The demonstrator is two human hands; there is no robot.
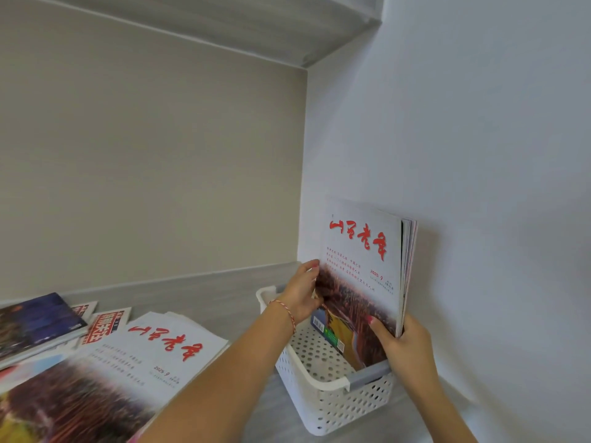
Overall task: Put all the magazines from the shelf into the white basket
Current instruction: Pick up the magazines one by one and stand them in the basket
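Note:
A white perforated basket (323,398) stands on the shelf against the right wall. Upright in it is a magazine (361,254) with a white cover and red title characters, with several more behind it. My left hand (300,292) grips that magazine's left edge. My right hand (406,346) holds its lower right corner, together with the ones behind. Another copy of the same magazine (128,372) lies flat on the shelf at lower left. Beside it lie a dark blue magazine (35,324) and one with a red block title (102,326).
The grey shelf board (211,295) runs from the loose magazines to the basket. A beige back panel (153,161) and a white side wall (479,139) close the compartment. An upper shelf (287,24) hangs overhead.

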